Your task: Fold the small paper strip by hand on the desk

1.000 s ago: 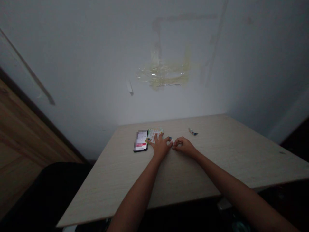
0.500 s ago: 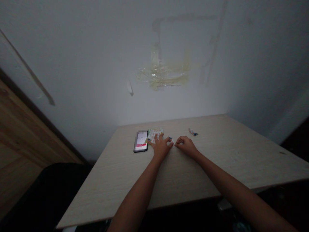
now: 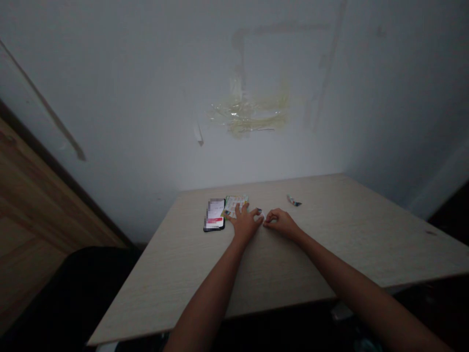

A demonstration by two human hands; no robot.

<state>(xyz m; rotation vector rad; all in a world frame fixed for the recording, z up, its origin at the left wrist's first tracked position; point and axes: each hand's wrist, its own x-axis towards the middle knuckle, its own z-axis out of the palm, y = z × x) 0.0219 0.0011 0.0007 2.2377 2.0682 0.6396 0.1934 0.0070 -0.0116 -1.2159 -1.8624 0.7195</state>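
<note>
fingers of the left hand spread wide on a printed sheet atop the pale wood-grain table; the right hand curls narrow, grip unclear. behind, a dim, tape-marked wall.

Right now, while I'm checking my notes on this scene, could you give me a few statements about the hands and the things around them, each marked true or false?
1. Fingers of the left hand lie over part of the printed sheet. True.
2. The phone lies to the left of the sheet. True.
3. The phone's screen is fully black. False: it shows white and pink areas, partly pixelated.
4. The right hand is spread flat. False: its fingers are curled, the tips close to the left thumb.
5. Tape sticks to the wall. True.
6. The scrap lies left of the phone. False: it lies to the right, farther back than the right hand.
</note>
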